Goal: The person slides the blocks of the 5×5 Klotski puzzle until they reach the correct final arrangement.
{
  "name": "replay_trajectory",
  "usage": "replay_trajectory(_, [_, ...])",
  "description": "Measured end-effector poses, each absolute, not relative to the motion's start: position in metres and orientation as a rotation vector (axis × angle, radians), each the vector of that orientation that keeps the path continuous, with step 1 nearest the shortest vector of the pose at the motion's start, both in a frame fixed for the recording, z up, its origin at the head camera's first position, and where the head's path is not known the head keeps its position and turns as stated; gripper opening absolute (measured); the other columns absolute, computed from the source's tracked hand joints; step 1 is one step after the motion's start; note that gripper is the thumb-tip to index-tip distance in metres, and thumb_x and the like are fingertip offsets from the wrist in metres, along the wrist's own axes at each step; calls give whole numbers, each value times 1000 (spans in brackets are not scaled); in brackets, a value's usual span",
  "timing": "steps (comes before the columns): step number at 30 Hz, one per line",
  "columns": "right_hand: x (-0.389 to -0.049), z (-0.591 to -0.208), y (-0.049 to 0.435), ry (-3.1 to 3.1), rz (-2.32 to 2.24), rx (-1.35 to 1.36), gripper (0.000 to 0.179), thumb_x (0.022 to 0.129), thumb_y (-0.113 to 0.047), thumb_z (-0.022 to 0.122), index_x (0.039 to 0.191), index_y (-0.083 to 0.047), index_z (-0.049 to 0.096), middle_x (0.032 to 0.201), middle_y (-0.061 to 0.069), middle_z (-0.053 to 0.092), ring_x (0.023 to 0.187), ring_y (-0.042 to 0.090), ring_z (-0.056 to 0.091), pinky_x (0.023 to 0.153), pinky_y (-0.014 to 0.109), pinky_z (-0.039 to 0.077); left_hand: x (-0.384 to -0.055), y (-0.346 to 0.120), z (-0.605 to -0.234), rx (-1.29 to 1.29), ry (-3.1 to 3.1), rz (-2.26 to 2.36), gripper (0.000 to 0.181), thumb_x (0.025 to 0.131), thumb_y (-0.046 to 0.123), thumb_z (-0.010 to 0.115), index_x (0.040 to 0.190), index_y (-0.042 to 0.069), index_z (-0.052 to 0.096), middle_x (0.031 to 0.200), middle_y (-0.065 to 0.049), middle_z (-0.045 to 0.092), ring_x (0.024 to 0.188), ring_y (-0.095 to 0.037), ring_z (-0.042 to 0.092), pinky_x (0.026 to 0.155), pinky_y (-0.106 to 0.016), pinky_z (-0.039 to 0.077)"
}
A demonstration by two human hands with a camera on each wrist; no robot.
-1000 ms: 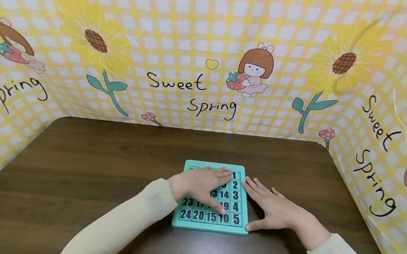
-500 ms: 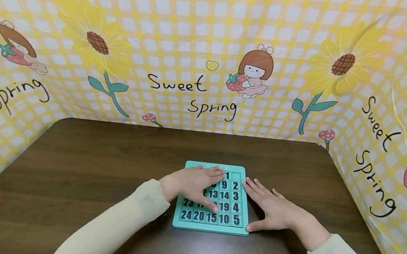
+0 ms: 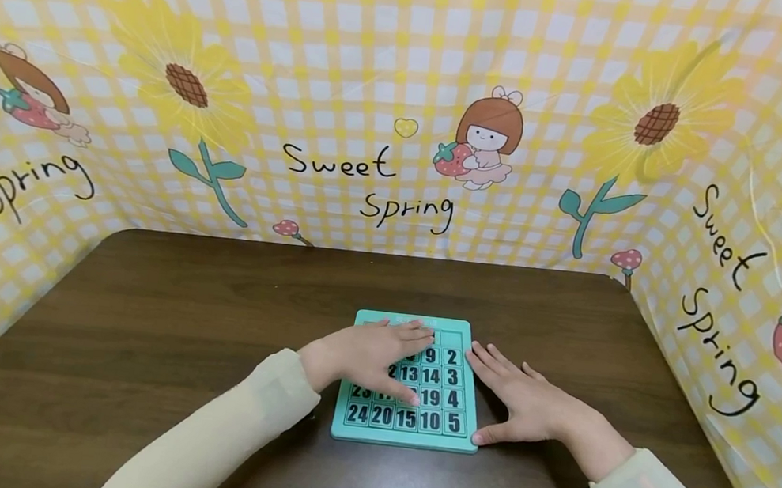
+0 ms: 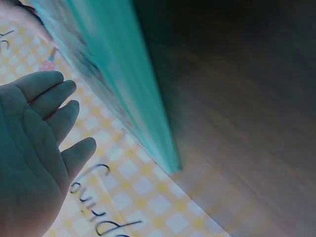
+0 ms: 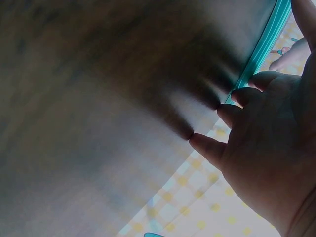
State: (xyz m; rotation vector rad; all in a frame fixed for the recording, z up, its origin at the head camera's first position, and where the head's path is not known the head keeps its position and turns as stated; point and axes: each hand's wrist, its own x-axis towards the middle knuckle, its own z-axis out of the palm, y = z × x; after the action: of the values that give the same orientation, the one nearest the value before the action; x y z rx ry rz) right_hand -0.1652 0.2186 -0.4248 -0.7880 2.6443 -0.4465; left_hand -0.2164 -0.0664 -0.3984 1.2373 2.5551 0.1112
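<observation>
A turquoise sliding number puzzle [image 3: 406,440] lies flat on the table, its tiles printed with black numbers. My left hand [image 3: 372,357] is spread palm down over its upper left part, fingertips at the top row and thumb near the fourth row. Several tiles are hidden beneath it. The top right slot has no tile, and the tile 2 [image 3: 452,357] sits just below. My right hand [image 3: 524,403] holds straight fingers and thumb against the puzzle's right edge. In the left wrist view, the left palm [image 4: 32,133] shows beside the puzzle's edge [image 4: 123,64]; right fingers [image 5: 210,149] meet the table in the right wrist view.
The brown wooden table [image 3: 214,297] extends around the puzzle on all sides. A yellow checked cloth [image 3: 352,73] with printed flowers and lettering rises behind it and along both sides.
My left hand has moved left across the top row. The tile 1 has slid left from the top right corner, leaving that slot bare; fingers now cover its number. My right hand stays in place.
</observation>
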Motion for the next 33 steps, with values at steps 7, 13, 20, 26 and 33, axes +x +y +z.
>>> replay_trajectory(7, [-165, -424, 219, 2638, -455, -786, 115, 78, -70, 68, 162, -17, 11, 169, 4, 4, 156, 33, 6, 112, 75, 16, -204, -52, -399, 1386, 2473, 66, 94, 89, 76, 47, 159, 15, 26, 166, 2, 22, 156, -18, 13, 121, -55, 24])
replay_trajectory(13, [-166, -423, 219, 2637, -450, -786, 115, 78, -70, 68, 162, -17, 10, 169, 5, 5, 156, 33, 6, 112, 75, 16, -204, -47, -401, 1384, 2459, 61, 92, 90, 75, 46, 158, 17, 27, 166, 3, 24, 155, -16, 14, 122, -53, 25])
replay_trajectory(20, [-165, -423, 219, 2632, -451, -783, 115, 78, -70, 68, 162, -17, 10, 169, 4, 4, 156, 32, 5, 113, 75, 16, -212, -48, -404, 1318, 2450, 127, 93, 89, 76, 47, 159, 18, 25, 166, 5, 21, 156, -16, 13, 123, -51, 22])
replay_trajectory(26, [-164, -424, 219, 2629, -462, -775, 114, 78, -71, 68, 162, -17, 10, 169, 4, 4, 156, 32, 5, 112, 75, 15, -220, -47, -405, 1258, 2466, 147, 94, 88, 76, 48, 159, 20, 24, 166, 7, 21, 156, -16, 13, 124, -50, 19])
replay_trajectory(33, [-164, -424, 219, 2632, -465, -778, 115, 78, -71, 68, 162, -17, 10, 169, 4, 4, 156, 32, 5, 112, 75, 15, -225, -45, -405, 1218, 2483, 156, 93, 88, 76, 49, 159, 22, 23, 166, 7, 21, 156, -15, 12, 124, -50, 19])
